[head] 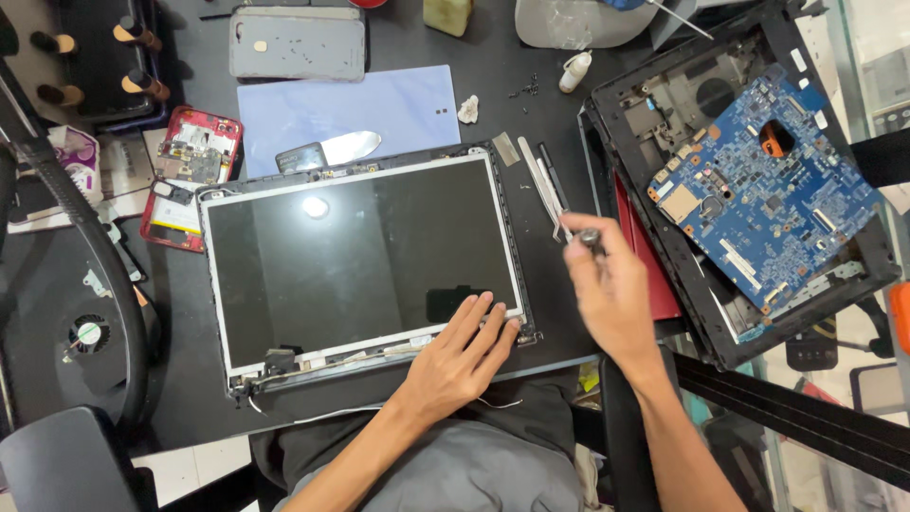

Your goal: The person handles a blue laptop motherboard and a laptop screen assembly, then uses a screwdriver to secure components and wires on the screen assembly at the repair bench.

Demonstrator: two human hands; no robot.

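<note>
Black glass: the laptop screen panel [365, 256] lies face up on the dark table [550, 142], in the head view.
Panel axis: its long side runs left to right, slightly tilted; the hinge and cable edge points toward the person.
Left hand [460, 356]: flat, fingers together, pressing the panel's lower right corner; it grips nothing.
Right hand [611, 294]: fingers pinched shut on a small screwdriver [590, 236], held just right of the panel, near the tweezers [548, 185].
Done, by the look of it: the bezel is off, the metal frame bare, and the panel sits apart from the laptop base.
Left: the panel sits in its back cover, cables at the lower left attached.
Nearby: open laptop base [682, 275] with blue circuit board [768, 180].
</note>
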